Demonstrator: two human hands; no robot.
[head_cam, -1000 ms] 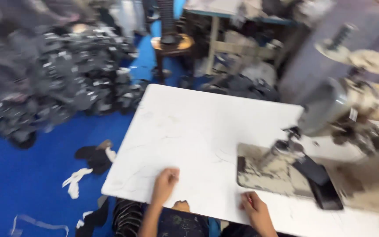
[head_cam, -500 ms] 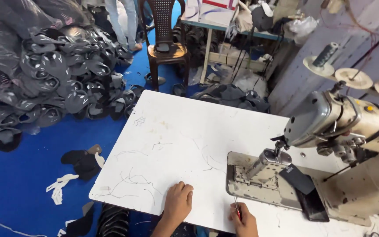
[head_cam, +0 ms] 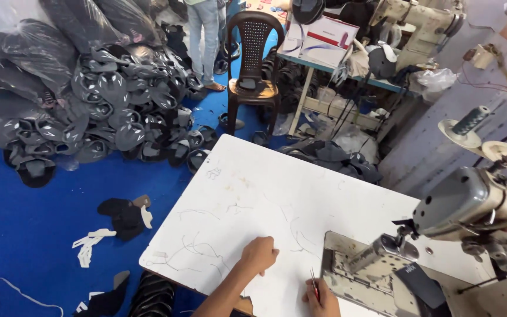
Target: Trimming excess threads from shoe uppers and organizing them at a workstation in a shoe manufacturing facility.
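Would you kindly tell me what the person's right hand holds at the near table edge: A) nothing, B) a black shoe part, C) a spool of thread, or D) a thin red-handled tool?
D: the right hand grips a thin red-handled tool, pointing up beside the sewing machine, while the left hand rests on the white table.

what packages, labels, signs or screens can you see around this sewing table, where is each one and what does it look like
White box: on the far worktable behind the brown chair, flat, rectangular, with a red stripe.
Clear plastic sacks: far left on the blue floor, bulging with dark cut pieces.
Clear plastic bag: at the right end of the far worktable, crumpled.
Black label plate: on the sewing machine near the right hand, small lettering.
No screens or signs.
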